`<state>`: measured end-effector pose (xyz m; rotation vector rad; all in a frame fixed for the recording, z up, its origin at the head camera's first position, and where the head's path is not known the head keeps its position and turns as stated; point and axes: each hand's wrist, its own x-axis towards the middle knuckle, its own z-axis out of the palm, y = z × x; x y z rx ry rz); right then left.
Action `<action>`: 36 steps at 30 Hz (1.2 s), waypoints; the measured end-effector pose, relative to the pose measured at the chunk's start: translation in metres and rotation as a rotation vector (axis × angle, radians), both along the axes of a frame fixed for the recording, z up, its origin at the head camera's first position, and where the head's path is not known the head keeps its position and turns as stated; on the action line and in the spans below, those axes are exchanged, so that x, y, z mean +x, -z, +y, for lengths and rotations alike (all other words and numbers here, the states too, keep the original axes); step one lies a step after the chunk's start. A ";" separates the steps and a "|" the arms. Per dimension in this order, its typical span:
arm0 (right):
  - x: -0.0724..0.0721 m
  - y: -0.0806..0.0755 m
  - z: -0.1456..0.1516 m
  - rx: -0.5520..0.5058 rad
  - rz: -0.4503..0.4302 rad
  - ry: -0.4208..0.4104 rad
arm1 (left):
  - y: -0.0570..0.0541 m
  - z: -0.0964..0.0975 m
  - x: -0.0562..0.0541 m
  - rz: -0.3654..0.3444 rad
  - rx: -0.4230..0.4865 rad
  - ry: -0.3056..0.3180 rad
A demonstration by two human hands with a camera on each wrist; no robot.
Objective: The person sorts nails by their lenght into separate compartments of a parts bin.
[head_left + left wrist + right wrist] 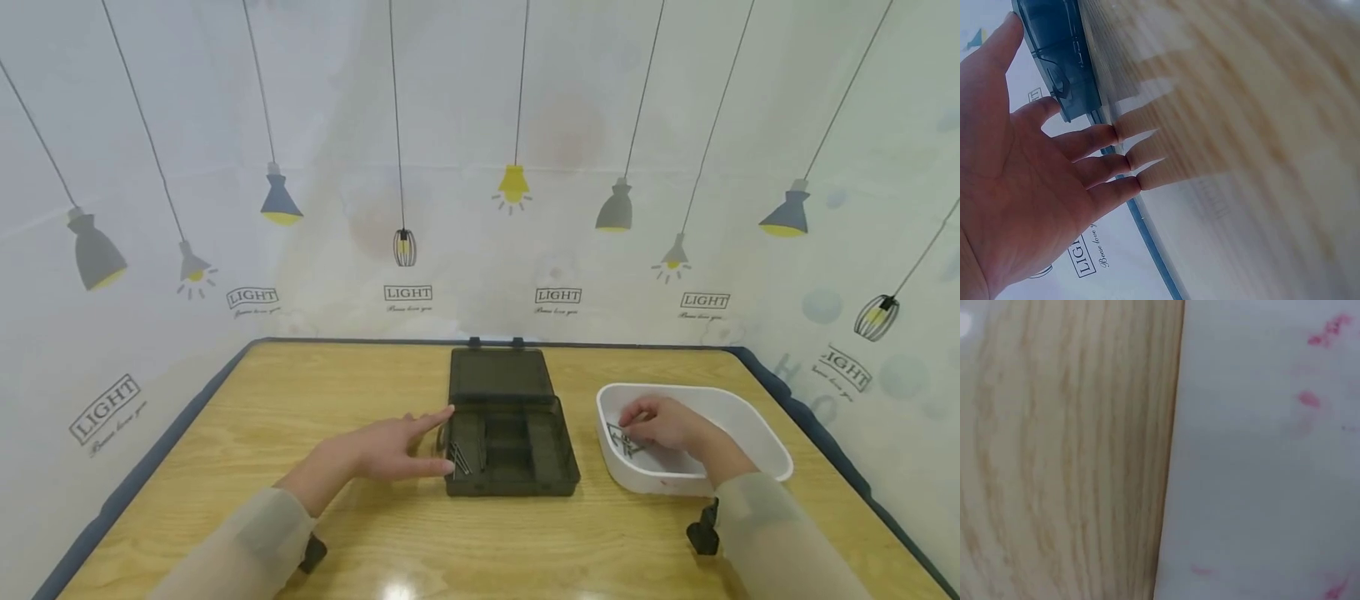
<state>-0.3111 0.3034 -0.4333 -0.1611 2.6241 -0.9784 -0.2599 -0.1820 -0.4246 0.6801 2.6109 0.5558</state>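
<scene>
A dark translucent compartment box (513, 487) lies open on the table, its lid (498, 373) folded back. Several thin metal pieces, like nails or screws (461, 458), lie in its left compartment. My left hand (393, 448) rests at the box's left side, thumb and fingers extended; the left wrist view shows an empty palm and the box (1066, 56) beside the fingertips. My right hand (663, 423) reaches into a white tray (750, 417), its bent fingers over several thin dark metal pieces (624, 443). Whether the fingertips pinch one is too small to tell.
The wooden table (337, 533) ends at a dark blue edge before a lamp-print cloth backdrop (465, 250). In the right wrist view, the tray's outer wall (1260, 475) carries pink smudges and hides the right hand.
</scene>
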 end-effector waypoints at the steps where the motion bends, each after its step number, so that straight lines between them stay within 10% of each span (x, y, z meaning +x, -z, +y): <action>1: 0.001 0.000 -0.001 0.001 -0.003 0.003 | 0.000 0.000 0.001 -0.001 0.000 0.002; 36: -0.001 0.000 -0.005 0.147 0.017 0.008 | 0.001 0.000 0.002 0.012 0.008 0.007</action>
